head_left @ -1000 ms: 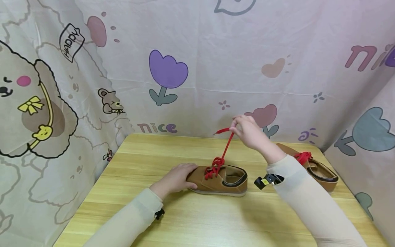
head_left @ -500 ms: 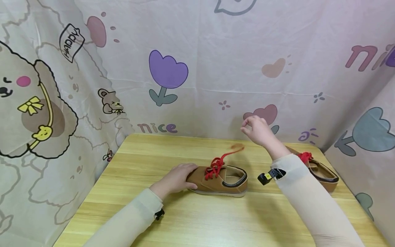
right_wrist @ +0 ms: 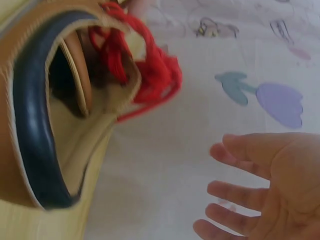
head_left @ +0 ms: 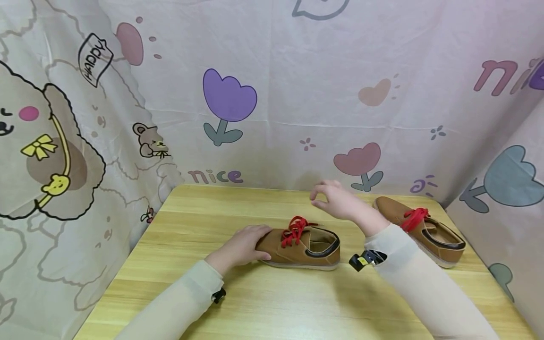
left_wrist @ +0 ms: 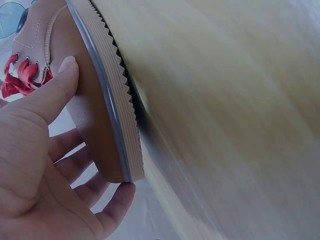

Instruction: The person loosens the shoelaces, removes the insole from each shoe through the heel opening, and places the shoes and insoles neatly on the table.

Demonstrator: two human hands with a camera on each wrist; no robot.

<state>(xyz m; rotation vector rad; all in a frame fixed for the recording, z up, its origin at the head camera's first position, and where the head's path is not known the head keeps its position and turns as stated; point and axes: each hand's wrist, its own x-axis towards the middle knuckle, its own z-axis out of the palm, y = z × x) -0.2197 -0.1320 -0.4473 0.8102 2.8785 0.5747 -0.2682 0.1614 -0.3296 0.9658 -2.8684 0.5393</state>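
Note:
A brown shoe (head_left: 320, 259) with a dark collar stands upright on the wooden table, toe to the left. My left hand (head_left: 241, 245) grips its toe. In the left wrist view the thumb (left_wrist: 65, 80) presses one side of the upper while the fingers wrap round the toe. The shoe's red lace (head_left: 293, 232) is bunched over the tongue, with one end lying toward the shoe opening. My right hand (head_left: 335, 200) hovers above and behind the heel, loosely curved and holding nothing. The right wrist view shows its fingers apart, well away from the lace (right_wrist: 157, 75).
A matching brown shoe (head_left: 450, 255) with tied red laces (head_left: 415, 219) stands at the table's right side, beyond my right forearm. Printed curtains (head_left: 289, 85) hang close behind the table (head_left: 178, 212) and along both sides.
My right hand has let go of the raised lace end, drawn back to the right, then come lower and left. The lace has dropped onto the shoe. My left hand stays on the toe.

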